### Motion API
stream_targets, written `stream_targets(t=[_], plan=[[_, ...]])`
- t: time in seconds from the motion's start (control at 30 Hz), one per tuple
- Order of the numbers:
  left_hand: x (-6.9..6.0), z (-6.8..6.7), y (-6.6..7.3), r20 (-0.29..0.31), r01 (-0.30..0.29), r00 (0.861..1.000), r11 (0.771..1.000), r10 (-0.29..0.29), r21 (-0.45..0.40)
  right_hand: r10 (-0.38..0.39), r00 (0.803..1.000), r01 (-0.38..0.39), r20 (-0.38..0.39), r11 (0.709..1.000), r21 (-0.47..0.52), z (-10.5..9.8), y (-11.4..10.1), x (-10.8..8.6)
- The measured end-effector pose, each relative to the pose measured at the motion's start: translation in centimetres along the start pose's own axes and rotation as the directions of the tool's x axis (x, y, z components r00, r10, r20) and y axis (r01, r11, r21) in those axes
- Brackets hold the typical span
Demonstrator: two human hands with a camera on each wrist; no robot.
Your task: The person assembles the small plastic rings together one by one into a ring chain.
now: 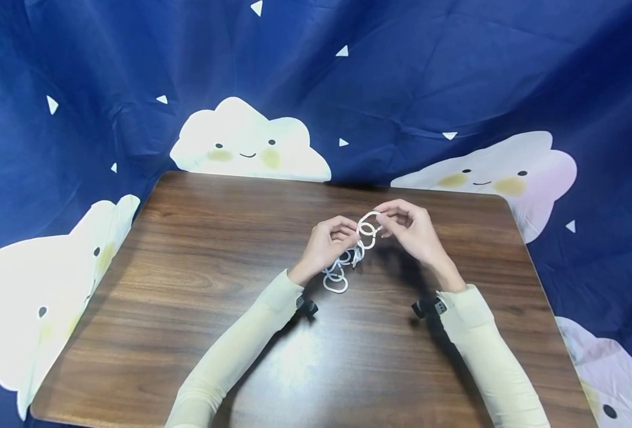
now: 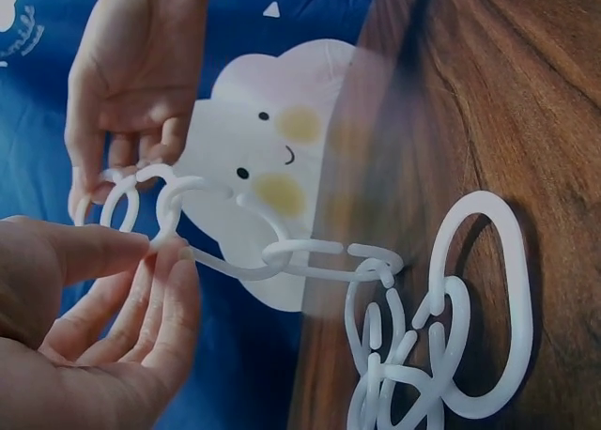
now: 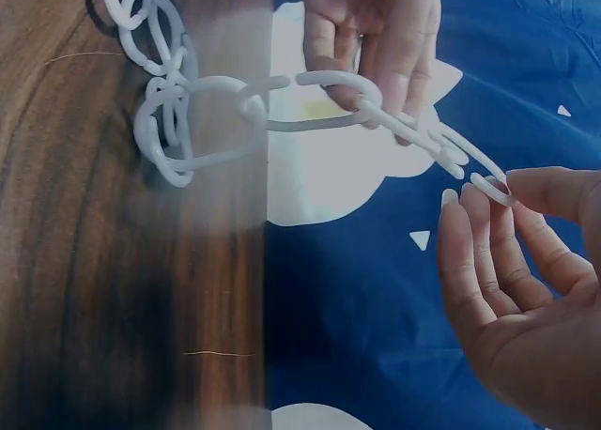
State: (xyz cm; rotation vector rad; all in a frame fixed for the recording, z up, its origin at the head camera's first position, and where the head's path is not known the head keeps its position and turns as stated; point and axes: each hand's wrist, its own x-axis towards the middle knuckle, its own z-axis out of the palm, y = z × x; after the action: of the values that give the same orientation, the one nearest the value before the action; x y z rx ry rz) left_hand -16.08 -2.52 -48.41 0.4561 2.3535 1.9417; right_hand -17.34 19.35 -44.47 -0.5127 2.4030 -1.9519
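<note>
A chain of white plastic links (image 1: 336, 283) runs from the tabletop up to both hands. In the left wrist view the chain (image 2: 507, 308) shows oval links, several with a small gap in the ring. My left hand (image 1: 326, 242) pinches one link between thumb and fingertips. To its right, slightly higher, my right hand (image 1: 413, 229) pinches the end link between thumb and forefinger. The right wrist view shows that end link (image 3: 490, 188) at the fingertips, with the chain (image 3: 319, 123) stretching past the left hand (image 3: 380, 36) toward the table.
The brown wooden table (image 1: 214, 238) lies under both arms. A dark blue curtain (image 1: 390, 89) with smiling clouds and small white triangles hangs behind the table and along its sides. Small black cameras (image 1: 308, 308) sit at the wrists.
</note>
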Motion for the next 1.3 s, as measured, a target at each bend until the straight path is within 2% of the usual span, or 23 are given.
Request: stream_targets(t=[0.47,0.6,0.67,0.73,0.8,0.87,0.9,0.97,1.03,1.1,1.17,1.3], plan=[[-0.2,0.1,0.1,0.032,-0.010,0.999,0.999,0.009,0.035,-0.038,0.999,0.038,0.002,0.994,-0.102,-1.4,-2.3,-0.1],[-0.7,-0.1,-0.2,0.013,-0.048,0.999,0.987,0.046,0.156,-0.047,0.999,0.047,0.004,0.994,-0.098,-1.7,-2.6,0.0],[-1.3,-0.1,-0.2,0.014,-0.075,0.997,0.965,0.074,0.253,-0.050,0.999,0.051,0.004,0.994,-0.099,-1.9,-2.6,-0.1],[-2.0,-0.1,-0.3,0.036,-0.093,0.996,0.931,0.086,0.352,-0.051,0.999,0.051,-0.002,0.994,-0.096,-2.2,-2.7,-0.2],[-2.8,0.0,-0.4,0.076,-0.107,0.994,0.887,0.081,0.448,-0.049,0.999,0.048,-0.008,0.995,-0.090,-2.4,-2.7,-0.2],[-3.7,0.4,-0.5,0.113,-0.104,0.992,0.842,0.051,0.529,-0.044,0.999,0.042,-0.015,0.995,-0.087,-2.6,-2.7,-0.3],[-4.2,0.6,-0.6,0.125,-0.098,0.992,0.812,0.031,0.576,-0.041,0.999,0.040,-0.019,0.995,-0.087,-2.7,-2.7,-0.3],[-5.1,1.1,-1.0,0.134,-0.088,0.991,0.752,-0.001,0.653,-0.037,0.999,0.035,-0.022,0.995,-0.093,-2.9,-2.6,-0.4],[-6.0,1.6,-1.3,0.130,-0.065,0.991,0.711,-0.038,0.700,-0.033,0.999,0.030,-0.025,0.994,-0.101,-3.0,-2.6,-0.5],[-6.6,2.0,-1.7,0.122,-0.052,0.991,0.679,-0.055,0.732,-0.034,0.999,0.031,-0.024,0.994,-0.108,-3.1,-2.5,-0.5],[-7.0,2.2,-1.8,0.116,-0.053,0.992,0.663,-0.051,0.747,-0.034,0.999,0.031,-0.027,0.993,-0.112,-3.3,-2.3,-0.6],[-7.3,2.5,-1.9,0.132,-0.107,0.991,0.631,0.007,0.768,-0.042,0.998,0.037,-0.041,0.993,-0.112,-3.9,-2.1,-0.7]])
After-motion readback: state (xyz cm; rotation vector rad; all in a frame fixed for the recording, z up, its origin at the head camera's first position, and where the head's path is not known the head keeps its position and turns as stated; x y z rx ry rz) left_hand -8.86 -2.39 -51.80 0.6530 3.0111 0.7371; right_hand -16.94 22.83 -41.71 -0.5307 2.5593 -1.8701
